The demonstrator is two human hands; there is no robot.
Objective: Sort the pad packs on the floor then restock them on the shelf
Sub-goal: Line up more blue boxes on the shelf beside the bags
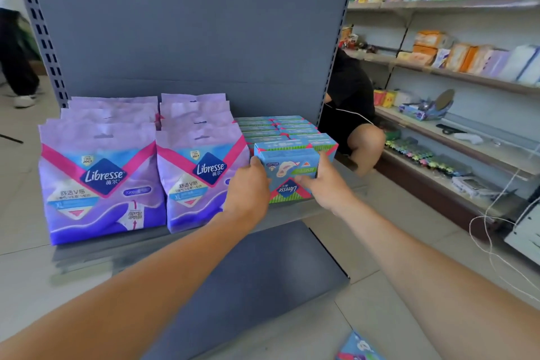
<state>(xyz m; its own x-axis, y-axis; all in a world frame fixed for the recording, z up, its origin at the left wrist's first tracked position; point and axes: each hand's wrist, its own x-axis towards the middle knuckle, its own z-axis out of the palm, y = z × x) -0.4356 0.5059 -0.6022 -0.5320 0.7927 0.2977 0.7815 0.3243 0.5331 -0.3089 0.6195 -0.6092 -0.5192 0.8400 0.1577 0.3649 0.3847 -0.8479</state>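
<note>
While both our arms reach toward the centre of the frame, our left hand presses against the left side of a blue pad pack, and our right hand curls round its right side, so the pack is clamped between them. It stands upside down at the front edge of the grey shelf, just ahead of a block of matching blue packs. Left of centre, two rows of purple pad bags stand upright on the same shelf, the nearer row touching our left hand. At the bottom right edge, another blue pack lies on the tiled floor. At right of centre, a crouching person faces the wall shelves.
</note>
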